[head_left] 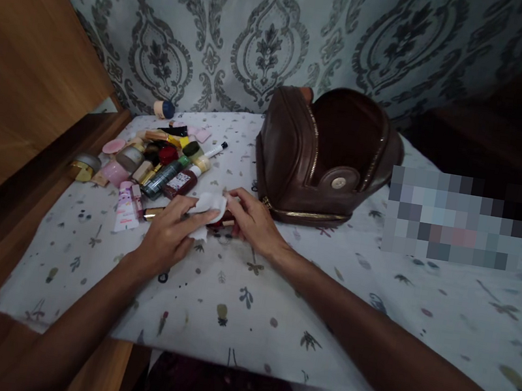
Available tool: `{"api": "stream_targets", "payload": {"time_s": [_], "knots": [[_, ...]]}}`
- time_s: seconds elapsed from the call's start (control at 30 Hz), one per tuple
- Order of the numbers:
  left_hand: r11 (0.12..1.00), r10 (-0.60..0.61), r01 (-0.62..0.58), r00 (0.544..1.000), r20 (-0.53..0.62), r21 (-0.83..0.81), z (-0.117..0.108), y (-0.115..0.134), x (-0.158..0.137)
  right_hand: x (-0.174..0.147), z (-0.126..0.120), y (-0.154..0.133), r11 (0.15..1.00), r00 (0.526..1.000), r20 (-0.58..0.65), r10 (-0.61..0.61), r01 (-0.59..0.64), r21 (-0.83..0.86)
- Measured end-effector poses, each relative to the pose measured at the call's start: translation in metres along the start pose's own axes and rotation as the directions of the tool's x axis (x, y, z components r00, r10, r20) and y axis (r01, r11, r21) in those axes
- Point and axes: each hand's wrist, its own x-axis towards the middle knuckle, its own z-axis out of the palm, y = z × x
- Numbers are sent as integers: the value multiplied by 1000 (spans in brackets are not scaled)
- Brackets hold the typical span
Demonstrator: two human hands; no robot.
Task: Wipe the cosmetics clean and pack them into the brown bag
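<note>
My left hand (170,229) presses a folded white tissue (210,204) with its fingers, just in front of the cosmetics pile. Opposite it, my right hand (251,219) has its fingers closed round a small dark red cosmetic tube (226,219), mostly hidden by the tissue and fingers. A gold-coloured piece (153,213) shows beside my left fingers; whether it belongs to that tube I cannot tell. Close to the left hand lie a white and purple squeeze tube (128,206), a bottle of dark red liquid (180,183) and a dark bottle with a green cap (165,176).
A brown leather bag (283,153) stands unzipped behind my right hand. Several jars and tubes are heaped at the left, with a dark-capped jar (164,109) near the curtain (269,45). A patterned white cloth (242,311) covers the table. Something blurred out lies at the right.
</note>
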Motion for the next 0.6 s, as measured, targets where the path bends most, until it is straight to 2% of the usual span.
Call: {"api": "stream_targets", "payload": {"time_s": [0.27,0.4,0.6], "knots": [[1000,31,-31,999,7,1,1,-1,-1,3,0,2,1000,1000,-17,10,-10,-7],[998,-7,8,1000,14,-62,3,-1,-2,2,0,4,1000,999,-35,-16,15,-17],[993,-41,44,999,30,-109,4,-1,-2,2,-1,10,999,999,13,-45,45,10]]}}
